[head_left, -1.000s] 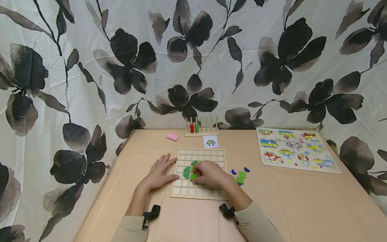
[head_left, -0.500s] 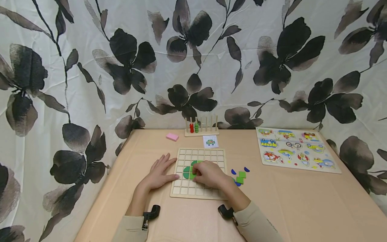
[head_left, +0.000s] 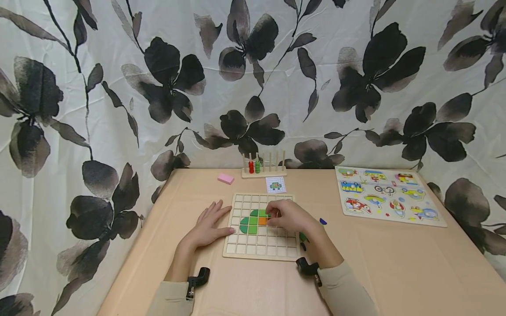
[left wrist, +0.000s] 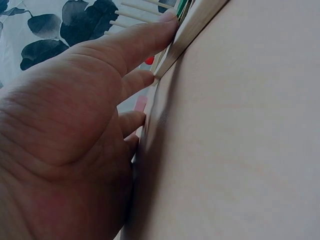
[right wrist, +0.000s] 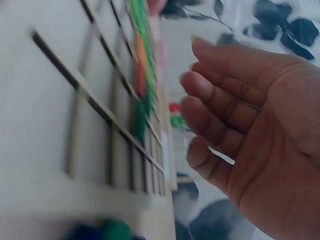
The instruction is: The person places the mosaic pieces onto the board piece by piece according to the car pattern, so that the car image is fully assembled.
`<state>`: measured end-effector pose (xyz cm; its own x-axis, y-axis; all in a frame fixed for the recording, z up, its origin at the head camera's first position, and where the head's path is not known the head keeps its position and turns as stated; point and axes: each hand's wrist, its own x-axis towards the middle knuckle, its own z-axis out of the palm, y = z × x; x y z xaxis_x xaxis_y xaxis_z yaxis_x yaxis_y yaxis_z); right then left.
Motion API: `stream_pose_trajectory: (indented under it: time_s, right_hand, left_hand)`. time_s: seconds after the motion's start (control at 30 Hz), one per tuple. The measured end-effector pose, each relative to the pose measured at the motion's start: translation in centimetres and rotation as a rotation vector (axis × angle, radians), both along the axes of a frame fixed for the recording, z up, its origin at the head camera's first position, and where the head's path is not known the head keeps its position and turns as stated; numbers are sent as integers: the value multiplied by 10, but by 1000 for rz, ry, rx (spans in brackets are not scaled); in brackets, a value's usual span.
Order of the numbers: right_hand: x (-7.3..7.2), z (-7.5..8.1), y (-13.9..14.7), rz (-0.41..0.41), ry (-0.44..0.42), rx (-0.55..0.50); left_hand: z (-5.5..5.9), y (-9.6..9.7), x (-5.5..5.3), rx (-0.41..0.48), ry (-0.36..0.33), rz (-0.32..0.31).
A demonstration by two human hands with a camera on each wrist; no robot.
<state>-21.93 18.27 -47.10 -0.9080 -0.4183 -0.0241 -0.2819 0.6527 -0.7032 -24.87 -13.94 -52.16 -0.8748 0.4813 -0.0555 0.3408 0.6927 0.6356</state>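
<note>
A loose green piece lies behind the fingers of the right hand, which bend loosely above the grid board, holding nothing. The left hand, thumb spread, touches the board's edge. Nearer the right hand, the orange square, showing no long axis, lies just left of and below its fingertips; beyond them, a picture card.

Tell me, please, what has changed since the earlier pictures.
The right hand has let go of the lower green square and moved right, bringing an orange square into view. The left hand stays at the left edge of the board.
</note>
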Motion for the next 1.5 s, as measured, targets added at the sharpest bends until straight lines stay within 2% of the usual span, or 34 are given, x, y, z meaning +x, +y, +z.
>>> stream_pose_trajectory:
  time_s: [0.17,0.37,0.47,0.53,0.7,1.0,1.23,1.5]
  right_hand:
    - [2,11,27,-80,-41,-34]
    - [3,13,63,-168,-25,-18]
    - [4,12,81,-184,-50,4]
    - [4,10,92,-165,-81,16]
    - [6,4,110,-147,-183,50]
    - [13,-1,113,-197,-295,129]
    - [14,0,111,-198,-279,179]
    - [12,-2,110,-236,-231,207]
  left_hand:
    - [0,0,0,-5,-4,-1]
    - [1,1,1,-5,-16,3]
    - [0,1,0,-9,-11,1]
    - [0,1,0,-11,-8,0]
    - [1,1,0,-9,-6,0]
    - [0,2,-1,-10,-1,-1]
    - [0,2,-1,-16,-1,-1]
    - [0,2,-1,-16,-5,-1]
